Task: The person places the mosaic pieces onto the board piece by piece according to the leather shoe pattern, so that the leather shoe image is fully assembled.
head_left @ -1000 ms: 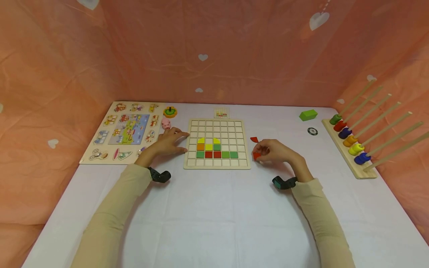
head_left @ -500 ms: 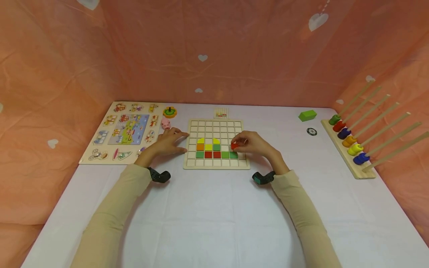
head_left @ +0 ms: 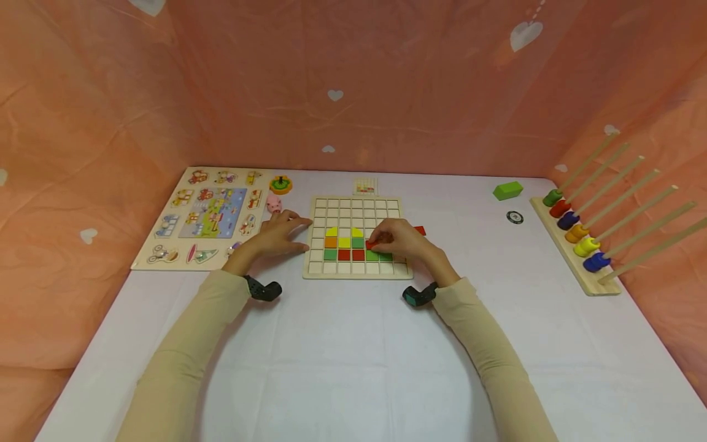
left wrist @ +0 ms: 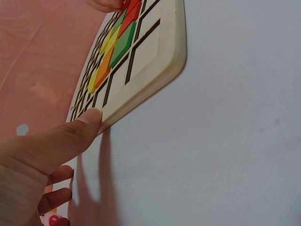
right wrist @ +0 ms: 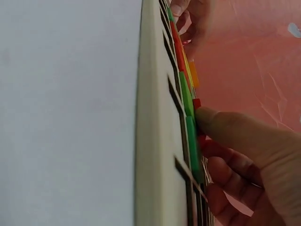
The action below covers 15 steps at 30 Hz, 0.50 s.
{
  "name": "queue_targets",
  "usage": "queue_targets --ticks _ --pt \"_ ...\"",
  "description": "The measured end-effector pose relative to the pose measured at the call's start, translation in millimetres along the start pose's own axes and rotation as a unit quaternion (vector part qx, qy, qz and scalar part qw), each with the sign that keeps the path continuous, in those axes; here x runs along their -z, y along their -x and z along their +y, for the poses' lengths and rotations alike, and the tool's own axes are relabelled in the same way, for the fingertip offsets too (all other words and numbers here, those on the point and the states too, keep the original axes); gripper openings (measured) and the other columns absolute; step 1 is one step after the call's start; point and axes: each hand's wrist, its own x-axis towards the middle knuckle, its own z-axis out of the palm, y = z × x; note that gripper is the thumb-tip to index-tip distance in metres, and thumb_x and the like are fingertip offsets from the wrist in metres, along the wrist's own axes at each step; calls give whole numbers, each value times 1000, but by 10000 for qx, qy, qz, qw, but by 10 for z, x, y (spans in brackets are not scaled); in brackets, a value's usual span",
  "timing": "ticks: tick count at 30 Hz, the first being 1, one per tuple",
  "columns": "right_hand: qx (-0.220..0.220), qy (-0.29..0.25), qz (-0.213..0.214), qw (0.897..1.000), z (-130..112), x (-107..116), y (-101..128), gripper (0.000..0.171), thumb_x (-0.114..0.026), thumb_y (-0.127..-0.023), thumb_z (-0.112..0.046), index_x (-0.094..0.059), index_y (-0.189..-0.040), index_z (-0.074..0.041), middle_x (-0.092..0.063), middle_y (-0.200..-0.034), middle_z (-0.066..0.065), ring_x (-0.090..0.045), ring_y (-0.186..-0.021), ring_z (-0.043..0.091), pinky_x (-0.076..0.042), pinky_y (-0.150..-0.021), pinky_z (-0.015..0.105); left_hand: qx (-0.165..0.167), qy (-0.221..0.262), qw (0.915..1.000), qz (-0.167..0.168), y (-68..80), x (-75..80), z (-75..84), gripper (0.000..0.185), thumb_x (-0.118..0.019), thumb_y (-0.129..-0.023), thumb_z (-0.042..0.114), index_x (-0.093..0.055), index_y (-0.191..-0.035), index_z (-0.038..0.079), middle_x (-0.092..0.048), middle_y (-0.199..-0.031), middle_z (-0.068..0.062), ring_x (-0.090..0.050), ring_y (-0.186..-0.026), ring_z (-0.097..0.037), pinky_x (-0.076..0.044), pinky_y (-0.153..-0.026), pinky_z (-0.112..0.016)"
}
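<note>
A wooden grid board (head_left: 331, 274) lies mid-table, with several green, red, orange and yellow tiles in its squares. My right hand (head_left: 402, 238) pinches a red tile (head_left: 370, 245) between thumb and fingers, low over the board just right of a green tile (head_left: 358, 243). In the right wrist view the red tile (right wrist: 197, 102) shows beside the thumb, next to the row of green tiles (right wrist: 186, 96). The left hand (head_left: 280, 234) rests at the board's left edge with fingers spread; its thumb (left wrist: 89, 120) touches the rim.
Another red piece (head_left: 420, 231) lies right of the board. A small pattern card (head_left: 365, 186) stands behind it. To the left are a picture puzzle (head_left: 146, 261), a pig figure (head_left: 273, 204) and a round toy (head_left: 280, 185). A green block (head_left: 507, 190), a chip (head_left: 515, 217) and a peg stacker (head_left: 591, 270) are right.
My right hand has picked up the red tile from the table right of the board and carried it left over the grid. The left hand has stayed in place.
</note>
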Motion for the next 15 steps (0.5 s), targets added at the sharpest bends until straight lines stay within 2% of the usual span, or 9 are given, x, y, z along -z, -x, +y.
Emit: queue_targets --ticks 8,15 --pt "-57 68 -39 10000 -21 15 -6 12 -73 -80 -11 -72 -91 -6 -65 -94 4 -57 -85 16 -47 -74 28 13 29 10000 22 -8 -12 -18 62 -69 -83 30 -45 -138 13 -35 -134 -19 -26 -123 -37 -22 -97 -58" --pt "-57 272 88 9996 8 -22 -34 12 -71 -82 -13 -72 -92 -7 -63 -94 5 -54 -83 16 -45 -72 28 64 24 10000 -12 2 -4 -3 63 -69 -84 29 -44 -139 13 -34 -135 -19 -26 -124 -37 -21 -99 -59"
